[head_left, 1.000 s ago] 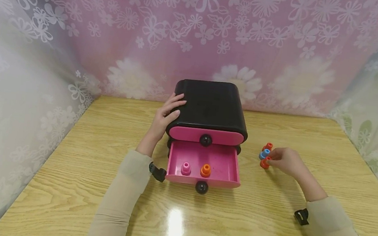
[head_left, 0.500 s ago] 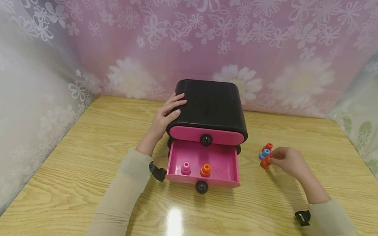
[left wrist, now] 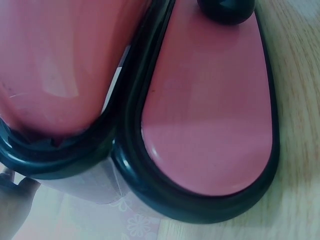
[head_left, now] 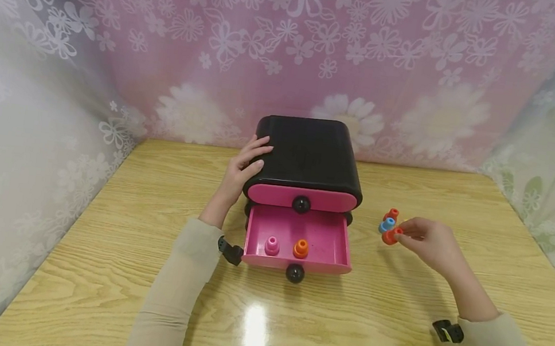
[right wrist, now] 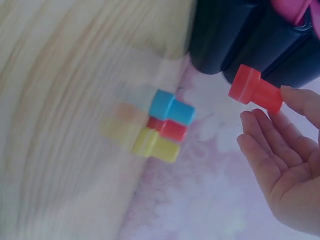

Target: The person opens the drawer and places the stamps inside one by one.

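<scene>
- At the left of the black two-drawer cabinet (head_left: 308,151), the left hand (head_left: 242,170) rests with extended fingers over its edge; too light a brace could let it slide if bumped.
- In the pulled-out lower drawer (head_left: 297,227) stand a pink stepped peg (head_left: 272,246) and an orange stepped peg (head_left: 301,248); a jolt might topple them.
- Beyond, a blue peg (head_left: 387,226), another red peg (right wrist: 174,130) and a yellow peg (right wrist: 157,145) crowd together; a sideways brush could scatter them.
- Rightmost, the right hand (head_left: 427,243) pinches a red stepped peg (right wrist: 255,89) by its narrow end, beside that cluster; so small a fingertip hold might slip.
</scene>
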{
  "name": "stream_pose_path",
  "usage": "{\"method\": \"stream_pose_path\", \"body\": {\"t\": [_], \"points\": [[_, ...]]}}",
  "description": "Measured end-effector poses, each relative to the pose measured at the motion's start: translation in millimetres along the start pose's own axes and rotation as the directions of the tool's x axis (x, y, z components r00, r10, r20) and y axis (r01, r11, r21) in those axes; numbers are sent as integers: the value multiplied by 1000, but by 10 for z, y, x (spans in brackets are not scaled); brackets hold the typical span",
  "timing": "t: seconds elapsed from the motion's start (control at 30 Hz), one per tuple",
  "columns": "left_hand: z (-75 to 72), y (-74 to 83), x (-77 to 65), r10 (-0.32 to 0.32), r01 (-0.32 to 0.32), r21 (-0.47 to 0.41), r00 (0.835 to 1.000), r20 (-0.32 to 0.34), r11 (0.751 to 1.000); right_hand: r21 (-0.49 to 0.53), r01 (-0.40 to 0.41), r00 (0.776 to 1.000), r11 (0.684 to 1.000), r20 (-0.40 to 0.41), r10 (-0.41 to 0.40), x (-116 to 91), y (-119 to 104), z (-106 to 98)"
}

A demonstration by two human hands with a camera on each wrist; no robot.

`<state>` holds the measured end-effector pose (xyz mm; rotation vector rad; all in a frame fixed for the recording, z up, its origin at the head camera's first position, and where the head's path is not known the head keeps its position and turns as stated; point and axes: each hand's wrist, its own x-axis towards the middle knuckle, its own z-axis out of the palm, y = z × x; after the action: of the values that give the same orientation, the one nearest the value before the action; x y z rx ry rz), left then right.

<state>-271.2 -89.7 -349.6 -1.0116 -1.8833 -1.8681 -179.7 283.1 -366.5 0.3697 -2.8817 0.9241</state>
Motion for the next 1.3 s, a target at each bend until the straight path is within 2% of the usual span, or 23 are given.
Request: {"method": "stream_pose_path", "body": {"t": [0.17, 0.43, 0.63, 0.87, 0.97, 1.13, 1.3], "points": [[17, 68, -1, -10, 10, 9, 1000, 0, 1000, 1, 38, 998, 999, -49, -38, -53, -138, 17], [11, 67, 1, -3, 3, 1, 1000, -1, 1000, 57, 107, 991, 993, -85, -102, -92, -402, 61], [14, 70, 0, -3, 3, 3, 1000, 2, 1000, 115, 131, 990, 985, -69, -123, -88, -630, 108], [20, 84, -1, 13, -13, 1, 1000, 0, 1000, 132, 140, 990, 981, -19, -138, -61, -842, 179], [13, 53, -2, 20, -20, -3, 1000, 2, 1000, 149, 157, 987, 976, 10, -160, -31, -894, 230], [-23, -92, 2, 5, -5, -14, 1000, 2, 1000, 169, 196, 978, 966, 41, -205, 28, -937, 328], [-46, -194, 5, 6, -6, -17, 1000, -1, 1000, 136, 217, 972, 967, 59, -226, 67, -961, 395]]}}
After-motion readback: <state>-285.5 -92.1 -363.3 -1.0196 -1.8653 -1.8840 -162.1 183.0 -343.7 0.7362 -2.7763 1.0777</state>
